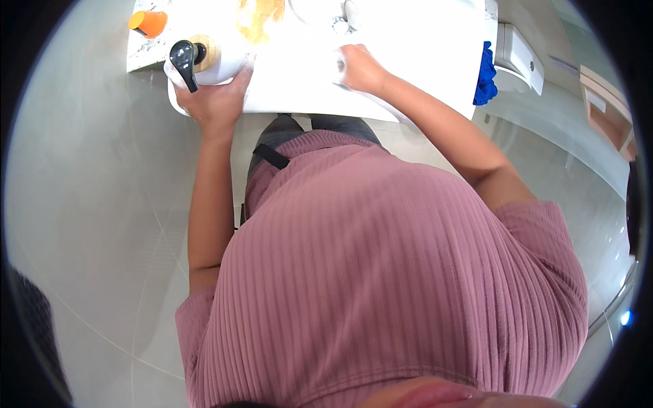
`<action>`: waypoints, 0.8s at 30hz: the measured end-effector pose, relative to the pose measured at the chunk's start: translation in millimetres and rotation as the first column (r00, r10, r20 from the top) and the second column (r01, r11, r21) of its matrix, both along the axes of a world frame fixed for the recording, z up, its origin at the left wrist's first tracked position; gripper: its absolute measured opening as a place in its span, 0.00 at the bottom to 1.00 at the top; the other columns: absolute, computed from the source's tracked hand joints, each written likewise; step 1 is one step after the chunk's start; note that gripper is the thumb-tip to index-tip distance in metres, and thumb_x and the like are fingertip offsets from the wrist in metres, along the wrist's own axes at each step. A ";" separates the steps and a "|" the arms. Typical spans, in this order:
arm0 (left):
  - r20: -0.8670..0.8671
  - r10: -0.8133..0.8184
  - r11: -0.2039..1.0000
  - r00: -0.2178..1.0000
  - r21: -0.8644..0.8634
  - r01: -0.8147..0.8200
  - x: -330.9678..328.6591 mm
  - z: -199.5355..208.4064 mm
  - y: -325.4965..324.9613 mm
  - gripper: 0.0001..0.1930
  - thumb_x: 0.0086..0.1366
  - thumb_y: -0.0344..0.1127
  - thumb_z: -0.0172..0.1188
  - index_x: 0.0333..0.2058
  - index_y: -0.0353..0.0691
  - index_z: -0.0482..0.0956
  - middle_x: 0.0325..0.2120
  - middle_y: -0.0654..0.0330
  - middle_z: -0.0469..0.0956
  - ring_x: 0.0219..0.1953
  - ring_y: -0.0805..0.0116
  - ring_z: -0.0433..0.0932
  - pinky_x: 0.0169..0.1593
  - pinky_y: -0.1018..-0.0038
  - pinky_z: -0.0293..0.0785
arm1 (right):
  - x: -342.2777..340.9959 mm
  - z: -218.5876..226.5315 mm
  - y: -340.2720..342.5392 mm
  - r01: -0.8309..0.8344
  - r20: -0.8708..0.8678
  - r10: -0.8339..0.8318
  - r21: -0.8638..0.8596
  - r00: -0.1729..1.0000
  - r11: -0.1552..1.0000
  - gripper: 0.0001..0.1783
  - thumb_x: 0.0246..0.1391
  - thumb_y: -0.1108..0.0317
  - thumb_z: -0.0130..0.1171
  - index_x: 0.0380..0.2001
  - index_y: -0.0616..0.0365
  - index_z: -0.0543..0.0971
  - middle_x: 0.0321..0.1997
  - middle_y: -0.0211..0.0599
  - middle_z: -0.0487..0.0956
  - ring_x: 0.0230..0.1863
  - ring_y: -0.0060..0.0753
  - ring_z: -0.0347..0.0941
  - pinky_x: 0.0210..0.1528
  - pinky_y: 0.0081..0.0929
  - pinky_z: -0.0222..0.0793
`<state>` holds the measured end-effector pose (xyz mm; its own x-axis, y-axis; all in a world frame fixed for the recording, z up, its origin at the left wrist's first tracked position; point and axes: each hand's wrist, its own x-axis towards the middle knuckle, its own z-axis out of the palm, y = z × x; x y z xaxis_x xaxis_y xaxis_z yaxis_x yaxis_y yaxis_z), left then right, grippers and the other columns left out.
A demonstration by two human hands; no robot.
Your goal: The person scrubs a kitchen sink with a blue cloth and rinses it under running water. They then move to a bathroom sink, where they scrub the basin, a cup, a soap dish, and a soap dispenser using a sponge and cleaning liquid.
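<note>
My left hand (216, 100) is wrapped around a white pump bottle (230, 62) with a black pump head (183, 60) and a wood-coloured collar. The bottle stands at the left side of a bright white washbasin (415, 64). Over the basin's middle, my right hand (362, 69) is closed with the fingers curled in. What it holds, if anything, cannot be made out. Whitish, wet-looking patches show on both hands, perhaps foam. Glare washes out much of the basin.
An orange cup (149, 24) lies on the speckled countertop (138, 54) at the far left. Beyond the basin are a metal tap (352, 15) and a blurred orange patch (260, 19). A bunched blue cloth (485, 78) hangs at the right edge, beside a white toilet (522, 58).
</note>
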<state>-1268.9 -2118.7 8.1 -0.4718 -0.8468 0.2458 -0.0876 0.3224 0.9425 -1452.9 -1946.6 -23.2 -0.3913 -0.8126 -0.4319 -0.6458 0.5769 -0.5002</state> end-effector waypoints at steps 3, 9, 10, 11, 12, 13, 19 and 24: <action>0.081 0.004 1.000 0.997 -0.031 -0.002 -2.9 -2.0 0.9 0.32 0.39 0.29 0.76 0.42 0.27 0.68 0.37 0.53 0.75 0.39 0.68 0.77 0.43 0.72 0.77 | -5.2 -21.0 -16.5 -0.076 -0.184 0.068 -0.037 0.980 0.996 0.08 0.37 0.77 0.57 0.24 0.72 0.77 0.28 0.61 0.77 0.35 0.57 0.76 0.42 0.41 0.72; 0.117 0.023 0.997 0.993 -0.069 -0.015 -4.8 -16.7 -0.3 0.36 0.36 0.33 0.77 0.43 0.29 0.66 0.37 0.54 0.74 0.37 0.67 0.76 0.42 0.72 0.77 | -16.2 -8.8 -7.5 -0.178 -0.087 0.186 0.091 0.979 0.980 0.09 0.37 0.76 0.57 0.25 0.71 0.77 0.30 0.60 0.78 0.36 0.56 0.76 0.42 0.42 0.73; 0.104 0.034 0.996 0.994 -0.089 -0.025 -5.3 -18.5 0.8 0.36 0.36 0.34 0.77 0.43 0.29 0.67 0.36 0.55 0.74 0.36 0.67 0.77 0.42 0.72 0.77 | -15.7 -7.7 -8.1 -0.162 -0.164 0.177 0.100 0.971 0.982 0.08 0.37 0.76 0.57 0.25 0.71 0.77 0.30 0.59 0.78 0.36 0.56 0.77 0.41 0.42 0.73; 0.070 0.035 0.999 0.997 -0.041 -0.032 -7.2 -18.2 1.8 0.36 0.35 0.35 0.78 0.43 0.29 0.67 0.36 0.55 0.75 0.36 0.67 0.77 0.42 0.72 0.77 | -15.4 -7.6 -8.5 -0.145 -0.240 0.167 0.107 0.956 0.984 0.08 0.37 0.76 0.57 0.25 0.71 0.77 0.30 0.59 0.78 0.35 0.55 0.77 0.41 0.41 0.73; 0.042 0.037 0.999 0.998 0.008 -0.038 -8.2 -14.0 4.3 0.36 0.35 0.36 0.78 0.42 0.30 0.68 0.36 0.55 0.75 0.36 0.67 0.77 0.42 0.72 0.77 | -14.3 -8.6 -8.1 -0.160 -0.252 0.183 0.107 0.950 0.981 0.08 0.38 0.76 0.57 0.25 0.70 0.77 0.30 0.58 0.78 0.36 0.55 0.77 0.41 0.41 0.73; 0.014 0.041 0.997 0.999 0.057 -0.042 -8.9 -9.6 6.5 0.36 0.34 0.37 0.78 0.42 0.30 0.68 0.35 0.56 0.75 0.35 0.67 0.77 0.42 0.71 0.76 | -14.5 -10.7 -8.3 -0.175 -0.264 0.198 0.107 0.944 0.979 0.08 0.38 0.76 0.57 0.25 0.69 0.78 0.30 0.57 0.78 0.36 0.55 0.77 0.40 0.41 0.73; 0.220 0.138 0.986 0.966 -0.119 -0.114 1.5 7.3 13.4 0.30 0.40 0.28 0.75 0.42 0.27 0.70 0.37 0.54 0.77 0.37 0.66 0.79 0.43 0.71 0.76 | -8.1 -1.2 -6.2 -0.160 -0.209 0.187 0.137 0.960 0.978 0.10 0.38 0.76 0.56 0.28 0.66 0.78 0.30 0.55 0.78 0.37 0.52 0.77 0.40 0.41 0.73; 0.170 0.073 0.991 0.983 -0.124 -0.052 3.2 18.7 9.6 0.31 0.41 0.29 0.75 0.44 0.27 0.70 0.39 0.52 0.76 0.40 0.64 0.77 0.46 0.70 0.75 | 10.7 -11.1 -20.3 -0.070 -0.094 0.072 0.029 0.993 0.997 0.12 0.38 0.76 0.53 0.30 0.66 0.77 0.33 0.55 0.78 0.40 0.53 0.76 0.43 0.39 0.72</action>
